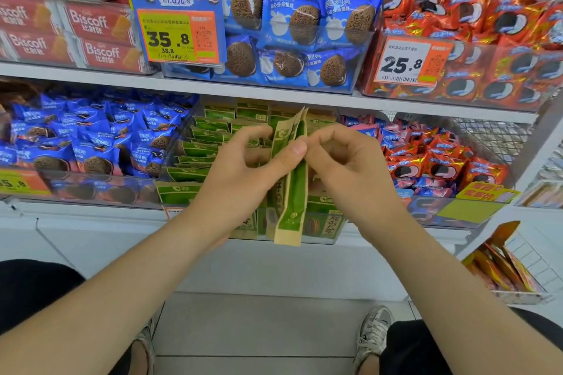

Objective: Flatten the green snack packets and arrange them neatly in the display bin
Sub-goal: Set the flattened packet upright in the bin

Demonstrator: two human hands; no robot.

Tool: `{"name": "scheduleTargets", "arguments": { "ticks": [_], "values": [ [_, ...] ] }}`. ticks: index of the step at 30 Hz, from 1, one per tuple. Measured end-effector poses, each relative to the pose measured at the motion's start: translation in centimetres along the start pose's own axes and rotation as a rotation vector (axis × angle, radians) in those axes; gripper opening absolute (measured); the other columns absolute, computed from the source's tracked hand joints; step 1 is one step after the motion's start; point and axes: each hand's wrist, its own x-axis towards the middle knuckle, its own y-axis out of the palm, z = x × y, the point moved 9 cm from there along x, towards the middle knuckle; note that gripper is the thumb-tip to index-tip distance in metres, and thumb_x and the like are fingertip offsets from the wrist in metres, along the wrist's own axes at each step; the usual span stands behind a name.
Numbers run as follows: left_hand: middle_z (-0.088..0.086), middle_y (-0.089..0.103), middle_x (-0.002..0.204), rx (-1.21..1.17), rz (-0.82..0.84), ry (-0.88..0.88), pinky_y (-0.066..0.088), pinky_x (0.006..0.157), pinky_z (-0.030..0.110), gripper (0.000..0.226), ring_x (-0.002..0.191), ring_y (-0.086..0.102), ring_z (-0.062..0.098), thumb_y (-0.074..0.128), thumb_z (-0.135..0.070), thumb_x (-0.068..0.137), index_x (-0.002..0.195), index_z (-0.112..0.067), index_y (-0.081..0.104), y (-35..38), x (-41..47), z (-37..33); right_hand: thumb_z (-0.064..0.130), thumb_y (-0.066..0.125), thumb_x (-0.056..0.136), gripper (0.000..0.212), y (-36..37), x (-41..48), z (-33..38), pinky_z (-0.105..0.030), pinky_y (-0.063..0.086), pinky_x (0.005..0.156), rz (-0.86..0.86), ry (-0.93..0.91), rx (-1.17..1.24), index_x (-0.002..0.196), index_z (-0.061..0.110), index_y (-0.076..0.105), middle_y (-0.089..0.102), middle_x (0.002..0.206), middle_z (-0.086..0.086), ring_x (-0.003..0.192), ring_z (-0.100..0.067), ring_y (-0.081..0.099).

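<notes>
White shelving (pixel 274 91) filled the view, two tiers. Lower tier, centre: clear display bin (pixel 323 241) with green snack packets (pixel 198 149) stacked in rows, mostly at its 9 to 12 o'clock side. Blue cookie packs (pixel 91 137) sat at 9 o'clock of the bin, red cookie packs (pixel 426 161) at 3 o'clock. Upper tier at 12 o'clock held larger blue packs (pixel 298 24), with Biscoff boxes (pixel 91 36) at 10 o'clock. Both forearms reached in from 6 o'clock. Left hand (pixel 243 167) had its fingers curled, thumb pinching the held green packet (pixel 294 192). Right hand (pixel 338 158) also had curled fingers, fingertips pinching the same packet beside the left thumb. The packet stood edge-on and near upright in front of the bin, top end toward 12 o'clock, bottom end hanging past the bin's front edge. Could not tell if it was one packet or several. Price tags: 35.8 tag (pixel 178 36) at 11 o'clock, 25.8 tag (pixel 408 61) at 1 o'clock.
</notes>
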Motion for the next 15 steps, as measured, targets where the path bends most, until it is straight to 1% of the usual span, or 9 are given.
{"name": "scheduleTargets", "arguments": {
  "ticks": [1,2,3,5,6,8,10,12,15],
  "values": [
    [-0.001,0.081,0.108,-0.009,-0.010,-0.006,0.062,0.090,0.044,0.062,0.102,0.078,0.013,0.081,-0.052,0.083,0.135,-0.032,0.053,-0.1,-0.1,0.1,0.028,0.069,0.103,0.017,-0.1,0.0,0.0,-0.061,0.063,0.072,-0.034,-0.041,-0.001,0.096,0.014,0.075,0.077,0.086,-0.018,0.081,-0.041,0.075],
    [0.002,0.081,0.105,-0.011,-0.004,-0.003,0.062,0.087,0.044,0.054,0.099,0.079,0.015,0.081,-0.047,0.087,0.130,-0.030,0.052,0.0,-0.2,0.0,0.028,0.067,0.105,0.021,-0.1,0.0,-0.1,-0.063,0.062,0.074,-0.059,-0.049,0.018,0.095,0.012,0.076,0.076,0.089,-0.020,0.085,-0.044,0.074],
    [0.005,0.081,0.102,-0.001,0.014,0.009,0.061,0.084,0.043,0.042,0.097,0.079,0.018,0.078,-0.041,0.093,0.123,-0.025,0.053,0.2,-0.4,-0.2,0.027,0.065,0.106,0.023,-0.2,0.0,-0.3,-0.063,0.062,0.076,-0.072,-0.026,0.052,0.095,0.010,0.077,0.076,0.092,-0.021,0.089,-0.045,0.073],
    [0.006,0.081,0.100,0.023,0.057,0.020,0.058,0.083,0.040,0.021,0.096,0.078,0.019,0.070,-0.034,0.101,0.108,-0.018,0.059,0.6,-0.5,-0.5,0.021,0.062,0.107,0.026,0.0,-0.1,-1.1,-0.055,0.065,0.084,-0.051,0.091,0.165,0.098,0.003,0.078,0.078,0.098,-0.020,0.096,-0.041,0.075],
    [0.005,0.081,0.100,0.017,0.073,0.009,0.056,0.084,0.039,0.016,0.096,0.078,0.018,0.067,-0.031,0.103,0.104,-0.016,0.062,0.7,-0.4,-0.4,0.020,0.061,0.108,0.027,0.4,-0.3,-1.6,-0.051,0.065,0.088,-0.020,0.162,0.228,0.100,0.001,0.078,0.079,0.101,-0.018,0.100,-0.037,0.076],
    [0.004,0.081,0.102,-0.009,0.102,-0.023,0.056,0.086,0.038,0.013,0.096,0.077,0.019,0.063,-0.027,0.106,0.100,-0.016,0.067,0.8,-0.3,-0.1,0.021,0.059,0.108,0.030,1.0,-0.5,-2.6,-0.047,0.061,0.098,0.037,0.270,0.321,0.106,-0.003,0.078,0.080,0.106,-0.014,0.108,-0.032,0.075],
    [0.004,0.080,0.106,-0.006,0.130,-0.039,0.057,0.087,0.038,0.014,0.099,0.077,0.021,0.061,-0.024,0.107,0.098,-0.019,0.070,0.9,-0.2,0.1,0.022,0.060,0.108,0.031,1.2,-0.5,-3.1,-0.049,0.057,0.104,0.051,0.315,0.368,0.110,-0.003,0.078,0.081,0.109,-0.013,0.112,-0.031,0.074],
    [0.004,0.080,0.108,0.004,0.149,-0.040,0.057,0.089,0.038,0.016,0.103,0.076,0.022,0.059,-0.025,0.108,0.097,-0.021,0.070,0.9,-0.1,0.2,0.022,0.061,0.107,0.030,1.3,-0.6,-3.3,-0.048,0.057,0.104,0.037,0.344,0.404,0.112,-0.002,0.078,0.081,0.108,-0.013,0.110,-0.031,0.075],
    [-0.001,0.079,0.110,0.030,0.169,-0.041,0.055,0.091,0.040,0.021,0.106,0.074,0.020,0.056,-0.029,0.110,0.096,-0.024,0.070,0.8,0.1,0.4,0.019,0.061,0.106,0.026,1.6,-0.6,-2.9,-0.041,0.061,0.095,0.086,0.353,0.419,0.117,0.001,0.076,0.081,0.108,-0.012,0.104,-0.027,0.077]
  ]
}}
